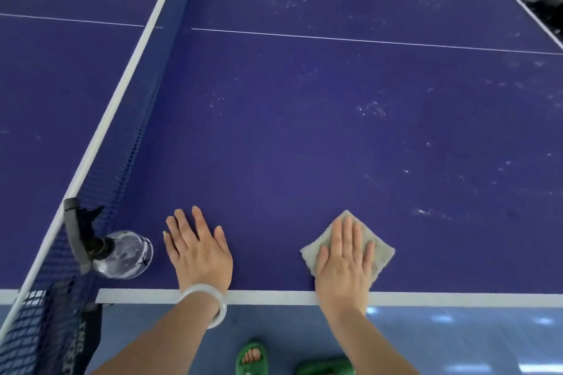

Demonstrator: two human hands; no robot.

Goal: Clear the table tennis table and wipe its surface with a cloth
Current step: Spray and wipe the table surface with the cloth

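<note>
The blue table tennis table (pixel 304 131) fills the view, with pale specks and smears on its right half. A folded grey cloth (pixel 382 248) lies near the table's near edge, and my right hand (pixel 345 256) presses flat on it with straight fingers. My left hand (pixel 198 248) rests flat on the bare surface to the left, fingers spread, a white bangle on its wrist. A clear spray bottle (pixel 125 254) with a dark trigger head stands just left of my left hand, beside the net.
The net (pixel 128 143) with its white top band runs diagonally from the near left to the far middle. The net post clamp (pixel 71 222) sits at the near left edge. White border line (pixel 274 297) marks the near edge. Blue floor and green sandals lie below.
</note>
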